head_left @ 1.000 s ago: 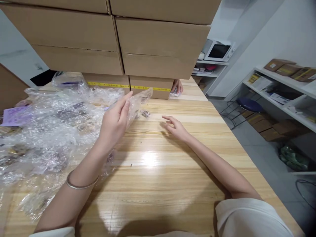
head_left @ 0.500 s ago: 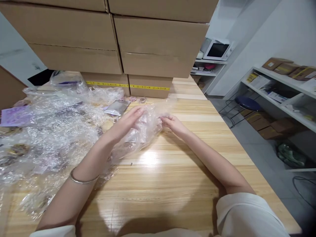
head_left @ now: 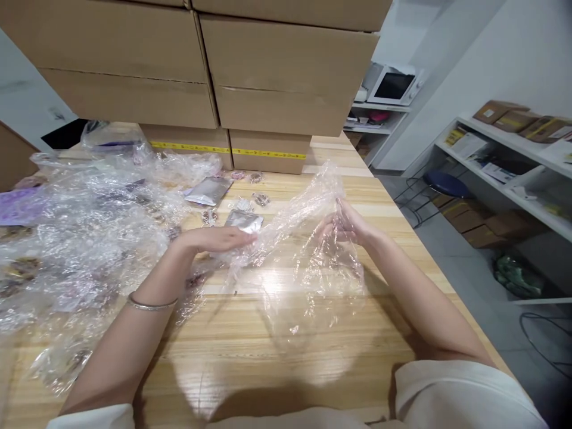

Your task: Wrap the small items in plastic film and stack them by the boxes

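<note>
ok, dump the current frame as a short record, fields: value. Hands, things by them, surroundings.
left hand: fingers extended, by the clear plastic film and nearer silver pouch; grip hidden
right hand: at the film's far side, seen partly through it; grip unclear
film: crumpled, spread between the hands
second silver pouch: flat, beyond the left hand
left side: heap of clear plastic packaging
behind: stacked cardboard boxes
surface: wooden table
right background: microwave, blue stool

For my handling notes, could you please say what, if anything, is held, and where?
Clear plastic film, seemingly by its upper right part, in the right hand; whether the left hand grips its left end cannot be told.
</note>
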